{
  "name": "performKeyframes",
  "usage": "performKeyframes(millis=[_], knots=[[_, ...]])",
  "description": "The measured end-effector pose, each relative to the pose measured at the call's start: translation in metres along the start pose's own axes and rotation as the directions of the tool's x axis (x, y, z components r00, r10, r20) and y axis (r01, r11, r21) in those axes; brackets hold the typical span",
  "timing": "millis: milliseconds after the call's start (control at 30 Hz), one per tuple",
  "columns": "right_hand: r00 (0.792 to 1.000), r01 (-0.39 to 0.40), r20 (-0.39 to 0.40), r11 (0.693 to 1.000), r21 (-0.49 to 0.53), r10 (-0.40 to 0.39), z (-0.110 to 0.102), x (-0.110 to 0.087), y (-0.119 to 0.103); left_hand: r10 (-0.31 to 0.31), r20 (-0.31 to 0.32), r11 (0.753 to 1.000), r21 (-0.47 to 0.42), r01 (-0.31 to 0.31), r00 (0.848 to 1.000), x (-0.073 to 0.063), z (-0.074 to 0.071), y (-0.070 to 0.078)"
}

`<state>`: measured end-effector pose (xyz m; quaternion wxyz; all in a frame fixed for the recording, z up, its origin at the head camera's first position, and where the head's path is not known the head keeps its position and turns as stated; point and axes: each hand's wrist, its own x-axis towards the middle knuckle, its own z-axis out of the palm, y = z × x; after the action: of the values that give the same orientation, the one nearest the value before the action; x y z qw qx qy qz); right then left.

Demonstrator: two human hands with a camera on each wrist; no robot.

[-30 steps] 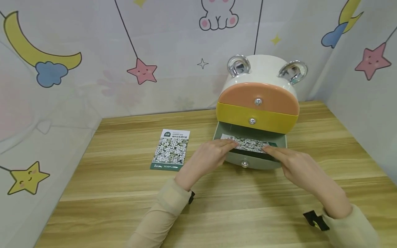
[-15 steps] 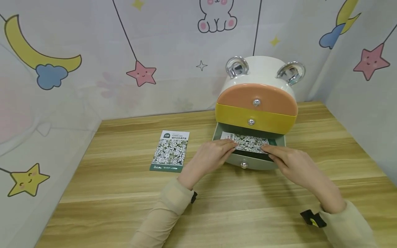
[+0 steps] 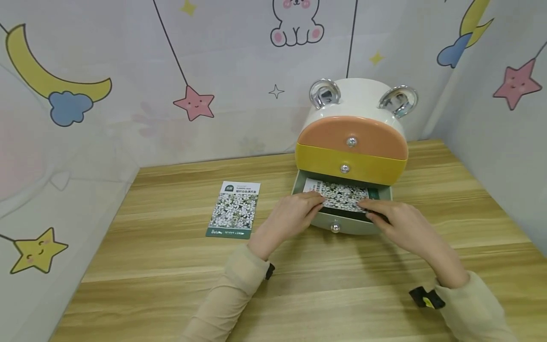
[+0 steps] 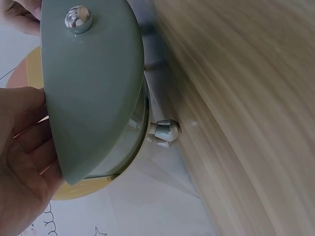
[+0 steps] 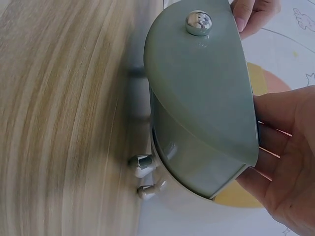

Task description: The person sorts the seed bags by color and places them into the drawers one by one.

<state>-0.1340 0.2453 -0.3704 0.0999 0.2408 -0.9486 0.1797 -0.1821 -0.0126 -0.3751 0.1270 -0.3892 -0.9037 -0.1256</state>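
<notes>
A flower seed packet (image 3: 342,195) with a white-blossom picture lies sideways in the pulled-out green drawer (image 3: 354,229). Its white title end is at the left, its green end at the right. My left hand (image 3: 290,216) holds the packet near its left front corner, my right hand (image 3: 403,225) near its right front corner. In the left wrist view, the left hand's fingers (image 4: 37,142) reach over the drawer front and their tips are hidden behind it. Likewise, the right hand's fingers (image 5: 273,142) pass behind the drawer front in the right wrist view.
The drawer sits under a yellow drawer (image 3: 316,159) and an orange drawer (image 3: 329,133) in a white cabinet (image 3: 363,97) with silvery ears. A second seed packet (image 3: 233,209) lies flat on the wooden table (image 3: 162,266), left of the cabinet. Patterned cloth (image 3: 239,61) stands behind.
More of the packet's face shows in the drawer now. Both hands stay at its front edge, the right one having shifted slightly. The view has drifted a little.
</notes>
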Motion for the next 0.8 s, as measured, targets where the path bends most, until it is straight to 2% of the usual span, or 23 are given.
performKeyframes(millis=[233, 800], knots=[[1.0, -0.007, 0.006, 1.0, 0.014, 0.007, -0.0014, 0.0026, 0.0002, -0.048, 0.031, 0.996, -0.077, 0.05, 0.998, 0.0035, -0.0011, -0.0005], [1.0, -0.02, 0.014, 1.0, -0.021, 0.02, 0.0035, 0.0069, 0.003, -0.059, 0.053, 0.989, -0.129, 0.065, 0.997, 0.0054, 0.0068, -0.0059]])
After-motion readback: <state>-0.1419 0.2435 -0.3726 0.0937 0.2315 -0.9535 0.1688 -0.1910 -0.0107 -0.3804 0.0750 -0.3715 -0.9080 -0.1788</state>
